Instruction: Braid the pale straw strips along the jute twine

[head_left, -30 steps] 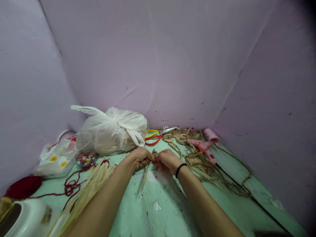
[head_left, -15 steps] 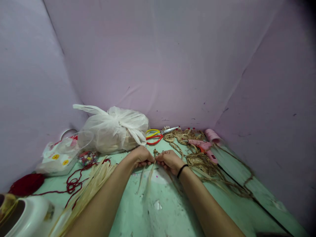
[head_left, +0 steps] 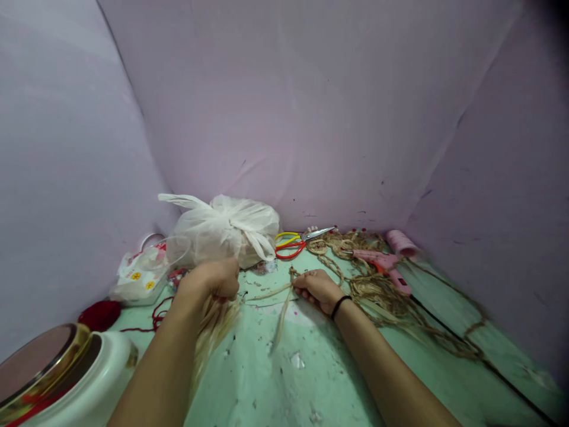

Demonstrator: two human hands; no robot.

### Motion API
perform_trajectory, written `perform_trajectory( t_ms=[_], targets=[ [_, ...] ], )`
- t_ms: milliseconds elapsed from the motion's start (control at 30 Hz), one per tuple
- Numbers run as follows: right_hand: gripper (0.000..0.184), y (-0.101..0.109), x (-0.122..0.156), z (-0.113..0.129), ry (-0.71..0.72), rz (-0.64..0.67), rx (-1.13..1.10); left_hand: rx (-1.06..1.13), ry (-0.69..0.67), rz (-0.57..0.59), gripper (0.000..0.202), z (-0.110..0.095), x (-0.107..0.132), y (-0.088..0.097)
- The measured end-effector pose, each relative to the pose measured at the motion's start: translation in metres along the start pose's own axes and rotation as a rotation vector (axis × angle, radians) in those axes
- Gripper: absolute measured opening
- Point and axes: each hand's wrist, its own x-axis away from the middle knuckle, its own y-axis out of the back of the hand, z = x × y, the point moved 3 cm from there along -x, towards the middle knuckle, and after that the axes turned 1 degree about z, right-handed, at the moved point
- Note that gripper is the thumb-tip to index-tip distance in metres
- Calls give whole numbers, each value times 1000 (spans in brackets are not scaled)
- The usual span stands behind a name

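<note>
A person's right hand (head_left: 317, 290) pinches pale fibre strands (head_left: 281, 320) on the near side of the scissors (head_left: 306, 236), above a green worktop (head_left: 267, 385). The left hand (head_left: 217, 277), fingers curled, meets a fibre bundle (head_left: 216, 332) to the scissors' near left; whether it grips any cannot be told. A pink glue gun (head_left: 376, 259) lies right of the scissors.

The right hand (head_left: 319, 289) pinches a fibre piece (head_left: 292, 273), pale strands (head_left: 280, 323) spread to its left. The left hand (head_left: 220, 280) curls over a fibre bundle (head_left: 217, 329), its grip hidden. Beyond it sits a white bag (head_left: 226, 222); scissors (head_left: 291, 248) lie beyond the right hand, a glue gun (head_left: 377, 258) to its right.
</note>
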Motion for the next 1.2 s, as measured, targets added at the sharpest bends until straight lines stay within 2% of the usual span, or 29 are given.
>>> perform_trajectory(
  t_ms=[67, 300, 400, 500, 733, 900, 967, 1067, 1133, 1200],
  targets=[
    [20, 0, 0, 0, 9, 5, -7, 5, 21, 56, 8, 5, -4, -7],
    [19, 1, 4, 3, 1, -1, 0, 200, 132, 121, 13, 30, -21, -23],
    [20, 1, 4, 3, 0, 0, -6, 204, 149, 162, 13, 30, -24, -28],
    [20, 1, 3, 2, -3, 10, -11, 198, 138, 145, 12, 24, -25, -29],
    [20, 1, 2, 1, 9, 17, -20, 124, -15, -46, 9, 12, -13, -6],
    [20, 1, 1, 2, 21, 14, -7, 333, -233, -117, 12, -2, -4, 7],
    [20, 1, 1, 2, 23, 9, -4, 311, -170, -89, 11, -4, -1, 6],
    [20, 2, 1, 2, 26, 6, -1, 189, 41, 39, 15, 5, -5, -7],
    [21, 2, 0, 2, 35, 11, -2, 184, 90, 112, 15, 11, -12, -17],
    [21, 2, 0, 2, 40, 16, -6, 200, 114, 134, 13, 16, -19, -23]
  ],
)
